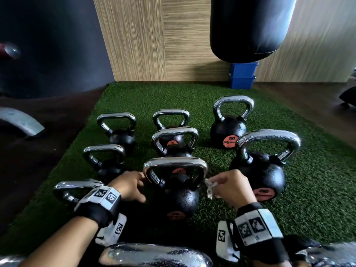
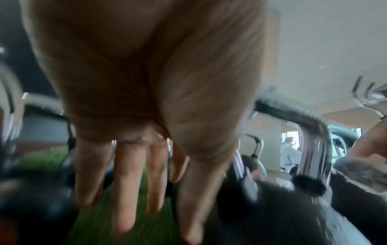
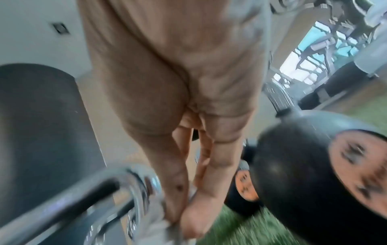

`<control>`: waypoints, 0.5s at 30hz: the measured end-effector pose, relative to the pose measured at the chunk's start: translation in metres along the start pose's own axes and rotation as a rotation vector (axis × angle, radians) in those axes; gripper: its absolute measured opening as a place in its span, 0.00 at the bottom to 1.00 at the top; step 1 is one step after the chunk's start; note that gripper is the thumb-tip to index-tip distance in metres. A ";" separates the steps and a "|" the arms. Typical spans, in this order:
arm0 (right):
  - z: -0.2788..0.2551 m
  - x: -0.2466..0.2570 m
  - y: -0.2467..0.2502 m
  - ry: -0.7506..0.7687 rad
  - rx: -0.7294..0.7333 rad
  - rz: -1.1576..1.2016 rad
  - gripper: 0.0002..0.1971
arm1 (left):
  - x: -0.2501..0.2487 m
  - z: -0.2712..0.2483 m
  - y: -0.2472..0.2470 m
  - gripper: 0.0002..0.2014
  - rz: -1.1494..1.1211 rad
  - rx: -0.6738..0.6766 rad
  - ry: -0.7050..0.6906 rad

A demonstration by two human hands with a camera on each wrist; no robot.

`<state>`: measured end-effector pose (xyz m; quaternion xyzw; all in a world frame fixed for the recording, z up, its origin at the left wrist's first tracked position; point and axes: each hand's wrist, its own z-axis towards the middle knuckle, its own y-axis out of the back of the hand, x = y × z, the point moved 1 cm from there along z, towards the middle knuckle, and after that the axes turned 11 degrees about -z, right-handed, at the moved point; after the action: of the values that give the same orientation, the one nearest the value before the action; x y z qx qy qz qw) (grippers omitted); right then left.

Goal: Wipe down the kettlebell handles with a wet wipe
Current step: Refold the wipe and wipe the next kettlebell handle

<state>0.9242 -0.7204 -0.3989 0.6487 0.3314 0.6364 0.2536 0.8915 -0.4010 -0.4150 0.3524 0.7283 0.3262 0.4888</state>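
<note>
Status: mid-task, working the kettlebell (image 1: 176, 191) at lower centre of the head view. Right hand (image 1: 230, 186) pinches a crumpled wet wipe (image 1: 210, 187) betw. thumb and fingers, wipe touching the right leg of that bell's chrome handle (image 1: 175, 163), just below the bend. Right wrist view agrees: fingertips (image 3: 178, 213) closed on pale wipe material against the chrome bar at lower left of frame, heavy blur tho.

Left hand (image 1: 133, 185) sits at the left leg of the same handle, holding nothing. In the left wrist view its fingers (image 2: 125, 187) are straight and spread, pointing down over the turf (image 1: 317, 189). Whether it actually touches the handle or body: can't tell from either view.

Progress, my read: handles all look equally shiny, so no visual way to say which are already wiped. Besides the current bell, seven more stand on the turf in the middle and upper part of the head frame, plus chrome bits at the bottom edge. Current handle: wipe is only on the right leg; top bar and left leg prob still to do. Est. a good share of the job remains, low confidence on count.
</note>
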 end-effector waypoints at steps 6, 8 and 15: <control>-0.021 0.057 0.051 0.434 -0.024 0.270 0.12 | -0.052 -0.039 0.081 0.13 -0.349 -0.447 -0.448; -0.021 0.076 0.054 0.525 -0.029 0.272 0.17 | -0.084 -0.052 0.090 0.15 -0.613 -0.238 -0.516; -0.020 0.103 0.048 0.588 -0.185 0.331 0.20 | -0.126 -0.061 0.082 0.20 -0.914 0.098 -0.470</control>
<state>0.9063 -0.6756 -0.2938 0.4569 0.2214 0.8559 0.0982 0.8846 -0.4699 -0.2678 0.0843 0.6928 -0.0432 0.7149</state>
